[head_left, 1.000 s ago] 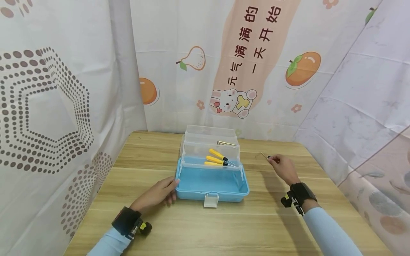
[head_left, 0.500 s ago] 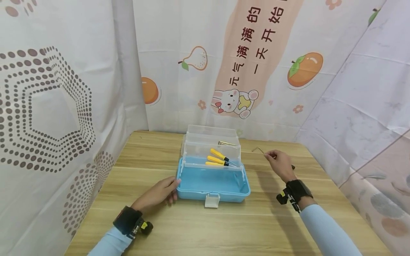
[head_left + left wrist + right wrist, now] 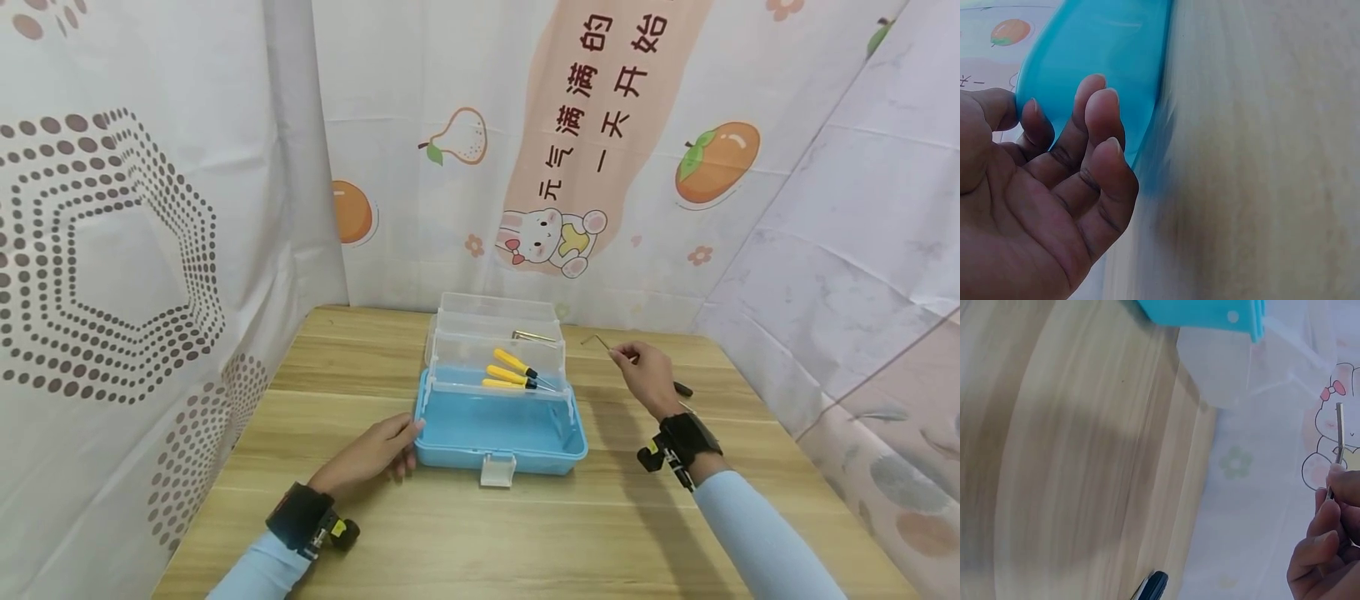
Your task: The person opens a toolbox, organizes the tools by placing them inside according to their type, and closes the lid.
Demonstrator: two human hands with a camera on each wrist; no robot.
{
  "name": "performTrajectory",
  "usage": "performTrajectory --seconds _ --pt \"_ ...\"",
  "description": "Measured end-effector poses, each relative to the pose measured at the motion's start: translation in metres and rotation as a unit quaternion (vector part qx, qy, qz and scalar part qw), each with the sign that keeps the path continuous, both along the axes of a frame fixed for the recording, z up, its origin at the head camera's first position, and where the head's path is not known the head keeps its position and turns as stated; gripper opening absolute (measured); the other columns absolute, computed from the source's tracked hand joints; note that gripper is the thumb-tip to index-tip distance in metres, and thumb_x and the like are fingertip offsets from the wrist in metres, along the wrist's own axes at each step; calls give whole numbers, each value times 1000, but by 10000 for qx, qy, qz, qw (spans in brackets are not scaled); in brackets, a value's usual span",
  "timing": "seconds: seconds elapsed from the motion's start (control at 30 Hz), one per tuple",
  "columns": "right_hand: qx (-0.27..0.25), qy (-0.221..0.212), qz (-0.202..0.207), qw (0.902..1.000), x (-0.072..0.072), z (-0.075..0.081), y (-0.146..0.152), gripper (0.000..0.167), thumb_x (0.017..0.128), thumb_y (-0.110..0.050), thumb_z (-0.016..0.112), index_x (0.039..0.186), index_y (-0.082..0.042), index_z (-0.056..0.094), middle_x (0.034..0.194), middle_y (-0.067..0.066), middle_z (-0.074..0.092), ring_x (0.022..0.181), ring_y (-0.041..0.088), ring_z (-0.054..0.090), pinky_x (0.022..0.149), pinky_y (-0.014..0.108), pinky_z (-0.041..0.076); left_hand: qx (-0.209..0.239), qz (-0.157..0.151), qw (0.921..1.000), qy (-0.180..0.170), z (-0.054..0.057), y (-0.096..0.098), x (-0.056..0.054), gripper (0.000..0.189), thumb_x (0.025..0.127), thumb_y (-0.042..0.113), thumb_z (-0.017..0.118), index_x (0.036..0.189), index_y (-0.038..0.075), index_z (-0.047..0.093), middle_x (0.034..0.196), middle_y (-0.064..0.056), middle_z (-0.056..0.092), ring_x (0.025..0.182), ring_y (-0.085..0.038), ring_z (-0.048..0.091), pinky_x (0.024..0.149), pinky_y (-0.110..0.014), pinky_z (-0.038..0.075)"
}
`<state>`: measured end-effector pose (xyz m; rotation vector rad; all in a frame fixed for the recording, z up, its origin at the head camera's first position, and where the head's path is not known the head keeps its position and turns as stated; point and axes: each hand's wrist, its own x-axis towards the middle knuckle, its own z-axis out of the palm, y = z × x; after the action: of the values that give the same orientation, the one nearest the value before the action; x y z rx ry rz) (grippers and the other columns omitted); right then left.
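Note:
A blue toolbox (image 3: pixel 498 462) stands unlatched on the table, its clear trays folded up at the back. My left hand (image 3: pixel 375 450) grips its left rim, thumb on top; in the left wrist view the other fingers (image 3: pixel 1104 119) curl beside the blue wall. My right hand (image 3: pixel 647 377) pinches a thin L-shaped hex key (image 3: pixel 597 342), raised right of the box with its bent end pointing left. Several yellow-handled screwdrivers (image 3: pixel 510 372) lie in the lower tray (image 3: pixel 450 354). More brass-coloured hex keys (image 3: pixel 534 336) lie in the tray behind.
A black-handled tool (image 3: pixel 682 389) lies on the table behind my right wrist, partly hidden in the head view. Its dark end (image 3: pixel 1157 584) shows in the right wrist view. The white latch (image 3: pixel 498 471) hangs at the box's front. Printed curtains (image 3: pixel 390 275) stand around the wooden table (image 3: pixel 540 542).
My right hand has moved left towards the toolbox with the hex key, uncovering the black-handled tool on the table. The left hand has stayed on the rim.

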<state>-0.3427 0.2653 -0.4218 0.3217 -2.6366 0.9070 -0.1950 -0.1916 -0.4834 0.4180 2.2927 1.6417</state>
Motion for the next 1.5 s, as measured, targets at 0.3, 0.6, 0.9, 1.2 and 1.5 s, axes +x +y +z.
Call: performTrajectory --seconds 0.3,0.6,0.9,1.2,1.5 --pt "-167 23 45 9998 -3 7 -16 26 105 -26 64 108 -2 73 93 16 69 75 22 57 60 28 45 -9 5 10000 8 -1 0 0 42 112 43 41 102 5 55 85 -11 65 70 -24 63 58 -33 52" --pt "-181 62 50 9998 -9 14 -28 27 105 -26 64 106 -1 73 90 14 68 73 22 55 59 29 43 22 7 10000 35 0 0 0 41 112 42 42 102 5 55 86 -13 66 70 -24 62 57 -33 52" --pt "-258 54 204 9994 -13 17 -43 24 104 -23 66 105 0 72 90 14 68 72 22 55 58 28 43 8 -7 10000 49 -1 0 0 42 111 43 42 101 5 55 85 -13 66 69 -24 62 57 -33 53" --pt "-257 182 398 9987 -15 18 -60 20 103 -21 67 104 -2 74 89 13 69 72 23 55 59 31 43 -82 2 9999 98 -1 0 -1 42 112 44 41 101 5 55 84 -10 66 69 -23 63 57 -33 53" --pt "-217 -9 552 9982 -18 21 -79 18 104 -21 66 105 -4 74 91 13 67 74 24 54 57 31 43 17 11 10000 14 0 0 0 42 112 43 42 101 5 55 85 -12 66 69 -23 63 57 -33 53"
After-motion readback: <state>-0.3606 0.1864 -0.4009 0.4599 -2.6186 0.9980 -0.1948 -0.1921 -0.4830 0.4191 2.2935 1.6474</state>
